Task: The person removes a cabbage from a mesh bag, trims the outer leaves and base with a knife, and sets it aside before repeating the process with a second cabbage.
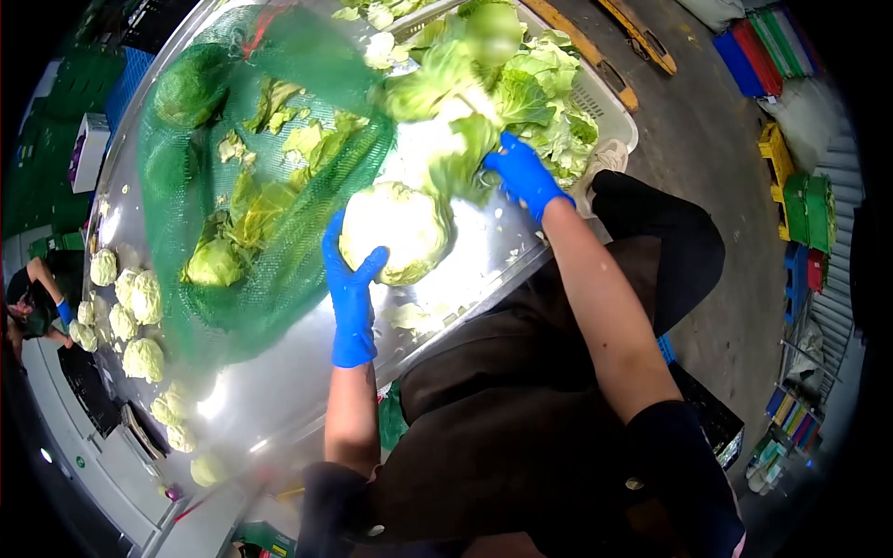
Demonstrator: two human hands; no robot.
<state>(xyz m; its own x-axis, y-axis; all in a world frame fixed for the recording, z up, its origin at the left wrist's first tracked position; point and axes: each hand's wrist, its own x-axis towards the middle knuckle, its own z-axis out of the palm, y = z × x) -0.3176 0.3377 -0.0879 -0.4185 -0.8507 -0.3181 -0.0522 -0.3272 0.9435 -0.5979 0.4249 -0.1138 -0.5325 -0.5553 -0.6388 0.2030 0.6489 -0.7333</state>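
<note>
My left hand (352,279), in a blue glove, is wrapped round the lower left side of a pale cabbage head (398,232) on the metal table (302,349). To its right my right hand (527,177), also gloved in blue, has its fingers curled at the edge of blurred loose green leaves (462,153); whether it grips one is hard to tell. Beyond the leaves a white crate (621,126) is heaped with cabbage leaves. At the left lies a green mesh bag (177,288) with a cabbage and leaves in or under it.
Several small trimmed cabbages (142,360) line the table's left edge. Leaf scraps (414,319) lie near the front edge. Another person (42,302) is at the far left. Yellow bars (642,37) and stacked coloured crates (807,209) stand beyond the table on the right.
</note>
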